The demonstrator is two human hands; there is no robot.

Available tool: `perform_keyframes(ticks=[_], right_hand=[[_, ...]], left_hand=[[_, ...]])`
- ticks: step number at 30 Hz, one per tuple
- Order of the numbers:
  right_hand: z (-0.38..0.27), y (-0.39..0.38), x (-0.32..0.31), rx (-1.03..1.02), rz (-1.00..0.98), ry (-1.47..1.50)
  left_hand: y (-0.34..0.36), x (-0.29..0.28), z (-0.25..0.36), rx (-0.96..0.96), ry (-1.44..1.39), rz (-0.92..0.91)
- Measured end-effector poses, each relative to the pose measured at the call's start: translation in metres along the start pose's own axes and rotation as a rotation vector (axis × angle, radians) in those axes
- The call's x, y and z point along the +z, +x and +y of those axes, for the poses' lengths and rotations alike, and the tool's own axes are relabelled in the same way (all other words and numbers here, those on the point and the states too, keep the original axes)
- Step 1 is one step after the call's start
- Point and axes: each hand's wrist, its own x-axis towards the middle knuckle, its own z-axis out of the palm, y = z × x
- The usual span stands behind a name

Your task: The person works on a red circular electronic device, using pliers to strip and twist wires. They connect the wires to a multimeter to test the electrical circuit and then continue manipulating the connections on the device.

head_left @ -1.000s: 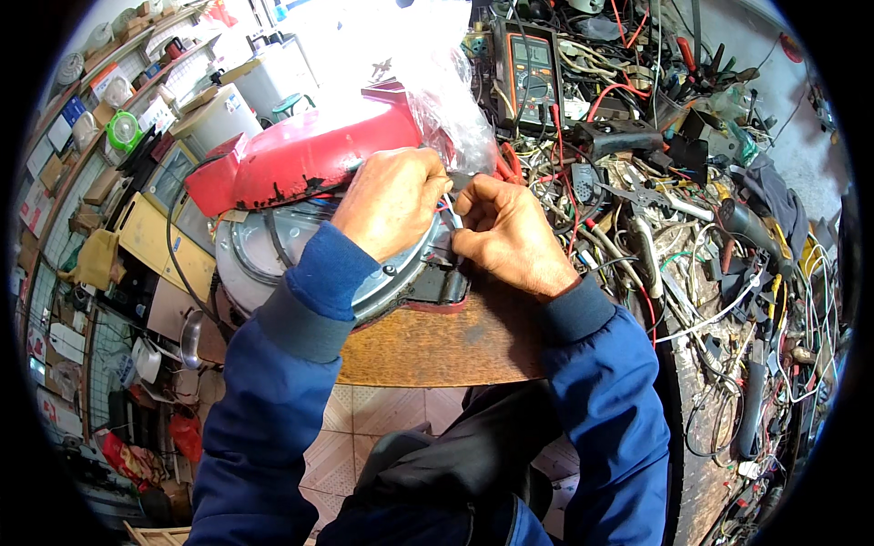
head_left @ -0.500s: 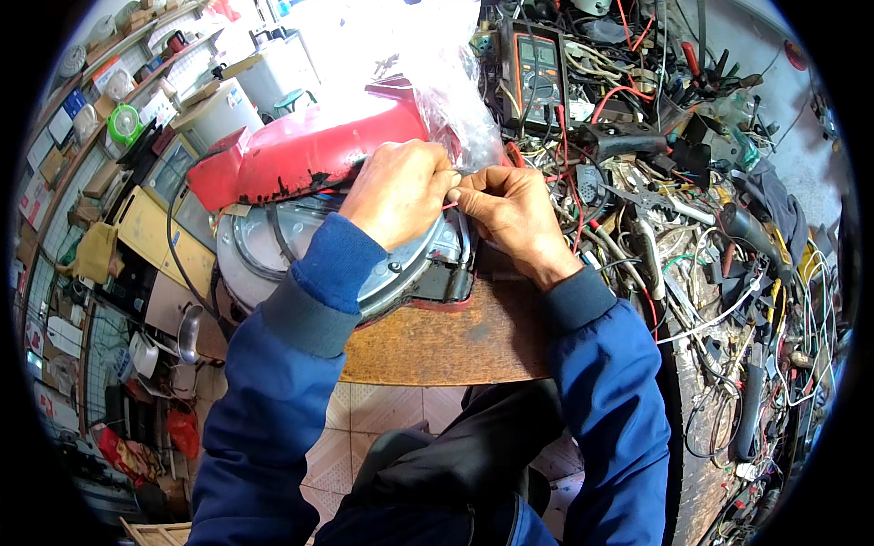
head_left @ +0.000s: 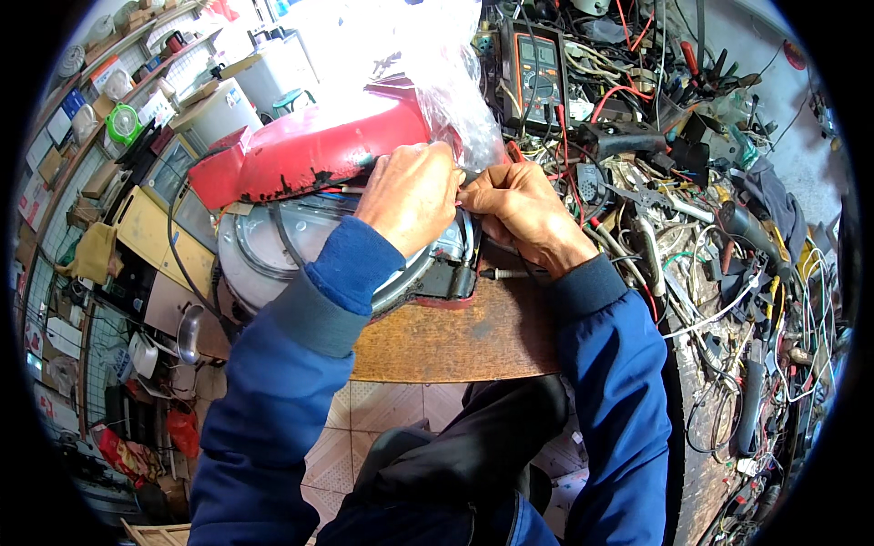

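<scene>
A red electric cooker point(head_left: 309, 150) lies on its side on a worn wooden bench point(head_left: 455, 337), its round metal underside point(head_left: 264, 246) facing me. My left hand point(head_left: 410, 196) rests across the rim of that underside, fingers curled. My right hand point(head_left: 523, 214) is just to its right. The fingertips of both hands meet and pinch a thin wire at the cooker's black base plate point(head_left: 446, 273). The wire itself is mostly hidden by the fingers. A clear plastic bag point(head_left: 446, 82) drapes over the cooker's top.
A small screwdriver point(head_left: 510, 273) lies on the bench under my right wrist. A multimeter point(head_left: 537, 64) stands behind. Tangled wires, pliers and tools point(head_left: 692, 209) cover the right side. Shelves with boxes and appliances point(head_left: 137, 136) fill the left.
Both hands have drawn closer together at the cooker's base, and their fingertips now touch. The cooker has stayed in place.
</scene>
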Motion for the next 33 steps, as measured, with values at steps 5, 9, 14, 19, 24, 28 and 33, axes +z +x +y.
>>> perform_keyframes(ticks=[5,9,14,19,24,28,33], right_hand=[[-0.011,-0.008,0.002,0.038,-0.018,-0.004],[-0.008,-0.007,-0.001,0.027,-0.006,-0.061],[0.003,-0.012,0.006,-0.092,0.047,-0.058],[0.014,-0.011,0.008,-0.205,0.057,0.004],[0.010,-0.015,0.010,-0.188,0.056,0.077],[0.008,-0.017,0.009,-0.150,0.044,0.089],[0.009,-0.014,0.005,-0.151,0.013,0.072]], left_hand=[[0.000,-0.001,0.000,-0.028,-0.017,-0.008],[0.000,-0.001,0.000,-0.029,-0.048,-0.003],[0.001,-0.019,-0.003,-0.135,-0.166,-0.080],[-0.010,-0.027,-0.001,-0.225,-0.293,-0.007],[-0.016,-0.024,-0.002,-0.126,-0.213,-0.080],[-0.018,-0.023,0.001,-0.077,-0.134,-0.096],[-0.016,-0.021,-0.002,-0.137,-0.213,-0.111]])
